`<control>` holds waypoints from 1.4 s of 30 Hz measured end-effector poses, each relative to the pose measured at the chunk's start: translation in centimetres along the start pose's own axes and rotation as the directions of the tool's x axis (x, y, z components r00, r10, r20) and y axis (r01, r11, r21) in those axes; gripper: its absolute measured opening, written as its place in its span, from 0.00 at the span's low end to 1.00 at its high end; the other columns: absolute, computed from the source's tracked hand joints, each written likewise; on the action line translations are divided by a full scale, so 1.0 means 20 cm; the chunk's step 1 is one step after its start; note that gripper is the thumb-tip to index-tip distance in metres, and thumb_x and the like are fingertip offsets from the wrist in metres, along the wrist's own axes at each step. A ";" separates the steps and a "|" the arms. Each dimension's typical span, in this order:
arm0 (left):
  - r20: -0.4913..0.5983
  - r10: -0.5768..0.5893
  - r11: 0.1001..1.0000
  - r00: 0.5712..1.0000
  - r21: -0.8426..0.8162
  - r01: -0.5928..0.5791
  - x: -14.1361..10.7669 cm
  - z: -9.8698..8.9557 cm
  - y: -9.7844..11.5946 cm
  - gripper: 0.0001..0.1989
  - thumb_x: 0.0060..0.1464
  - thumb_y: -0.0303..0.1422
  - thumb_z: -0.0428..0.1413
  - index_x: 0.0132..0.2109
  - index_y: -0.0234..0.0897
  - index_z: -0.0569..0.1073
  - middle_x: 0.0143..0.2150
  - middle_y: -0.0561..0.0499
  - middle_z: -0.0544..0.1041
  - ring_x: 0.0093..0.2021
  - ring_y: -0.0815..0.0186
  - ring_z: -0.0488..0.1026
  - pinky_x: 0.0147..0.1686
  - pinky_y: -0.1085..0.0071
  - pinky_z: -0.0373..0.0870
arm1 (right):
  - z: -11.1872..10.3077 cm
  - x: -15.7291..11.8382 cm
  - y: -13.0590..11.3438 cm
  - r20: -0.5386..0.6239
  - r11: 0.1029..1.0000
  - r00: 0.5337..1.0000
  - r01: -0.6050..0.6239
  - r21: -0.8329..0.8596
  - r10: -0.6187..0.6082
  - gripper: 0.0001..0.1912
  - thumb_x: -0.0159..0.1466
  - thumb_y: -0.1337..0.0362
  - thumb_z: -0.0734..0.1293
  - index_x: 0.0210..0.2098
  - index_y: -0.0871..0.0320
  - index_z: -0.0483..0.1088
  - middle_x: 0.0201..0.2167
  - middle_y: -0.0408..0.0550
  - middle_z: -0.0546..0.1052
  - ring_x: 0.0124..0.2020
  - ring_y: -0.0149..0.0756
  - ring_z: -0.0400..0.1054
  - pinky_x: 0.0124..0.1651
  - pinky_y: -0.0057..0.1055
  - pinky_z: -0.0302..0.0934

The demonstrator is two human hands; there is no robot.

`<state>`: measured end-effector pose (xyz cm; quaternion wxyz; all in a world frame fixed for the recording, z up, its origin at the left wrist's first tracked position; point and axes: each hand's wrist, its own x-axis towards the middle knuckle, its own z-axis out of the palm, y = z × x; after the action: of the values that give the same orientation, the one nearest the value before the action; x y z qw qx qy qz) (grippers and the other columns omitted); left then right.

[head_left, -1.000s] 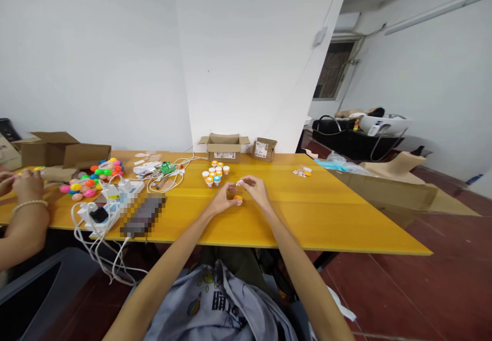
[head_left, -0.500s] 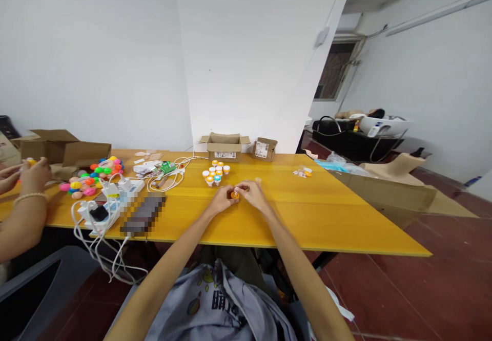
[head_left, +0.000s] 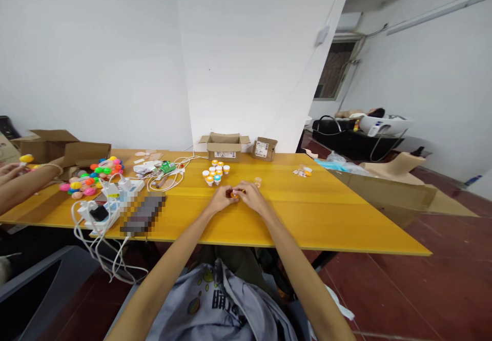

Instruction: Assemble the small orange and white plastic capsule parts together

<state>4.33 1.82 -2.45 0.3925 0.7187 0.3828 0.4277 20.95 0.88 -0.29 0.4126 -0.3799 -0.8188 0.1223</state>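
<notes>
Over the middle of the table, my left hand [head_left: 222, 198] is closed around the edge of a small round orange piece [head_left: 234, 194]. My right hand [head_left: 248, 194] meets it from the other side, its fingertips pinched together on top of the piece. Whatever small thing is between those fingertips is mostly hidden. Just beyond my right hand stands a small clear cup [head_left: 258, 181]. Farther back and to the left is a cluster of several small jars [head_left: 216, 171] with white and orange lids, one of them teal.
Two cardboard boxes, an open one [head_left: 224, 151] and a smaller one [head_left: 265, 149], stand by the wall. Small loose parts [head_left: 303, 171] lie at right. Left are a power strip [head_left: 123, 197] with cables, a phone [head_left: 144, 214], colourful balls [head_left: 90, 179] and a co-worker's arm [head_left: 26, 187].
My right hand has shifted slightly left and closed over the orange piece, uncovering more of the clear cup. My left hand stays put. The co-worker's arm has moved up, with a yellow-topped item.
</notes>
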 end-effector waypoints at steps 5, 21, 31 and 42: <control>0.015 -0.037 0.997 0.999 -0.066 0.038 0.00 0.00 -0.01 0.12 0.39 0.33 0.67 0.32 0.34 0.75 0.28 0.54 0.74 0.30 0.67 0.70 0.34 0.72 0.66 | 0.00 -0.01 0.01 0.011 0.998 0.999 0.049 -0.030 -0.049 0.10 0.63 0.73 0.66 0.34 0.55 0.79 0.29 0.46 0.77 0.33 0.35 0.70 0.37 0.29 0.61; 0.005 -0.040 0.997 0.999 -0.069 0.040 0.00 -0.01 0.00 0.10 0.39 0.31 0.66 0.30 0.34 0.74 0.26 0.56 0.72 0.29 0.69 0.68 0.32 0.73 0.65 | -0.01 -0.01 -0.01 0.042 0.994 0.995 0.098 -0.045 -0.096 0.12 0.64 0.72 0.64 0.37 0.53 0.79 0.32 0.48 0.78 0.36 0.37 0.72 0.40 0.31 0.63; 0.014 -0.039 0.994 0.999 -0.105 0.041 0.00 0.00 0.02 0.10 0.39 0.30 0.66 0.31 0.33 0.75 0.27 0.56 0.73 0.29 0.69 0.69 0.33 0.73 0.66 | -0.01 -0.01 -0.02 0.037 0.994 0.997 0.075 -0.083 -0.073 0.11 0.64 0.72 0.65 0.36 0.54 0.79 0.32 0.48 0.77 0.36 0.37 0.71 0.39 0.30 0.61; 0.015 -0.057 0.995 0.998 -0.086 0.058 0.00 0.00 0.04 0.14 0.37 0.34 0.68 0.33 0.34 0.76 0.29 0.53 0.76 0.31 0.67 0.71 0.35 0.71 0.69 | 0.01 -0.01 -0.02 0.007 0.982 0.999 0.037 -0.184 -0.036 0.09 0.65 0.68 0.65 0.34 0.53 0.78 0.31 0.47 0.76 0.35 0.36 0.69 0.37 0.30 0.59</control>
<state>4.41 1.52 -1.75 0.4375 0.6926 0.3819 0.4279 20.72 0.45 -0.39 0.3765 -0.4011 -0.8342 0.0393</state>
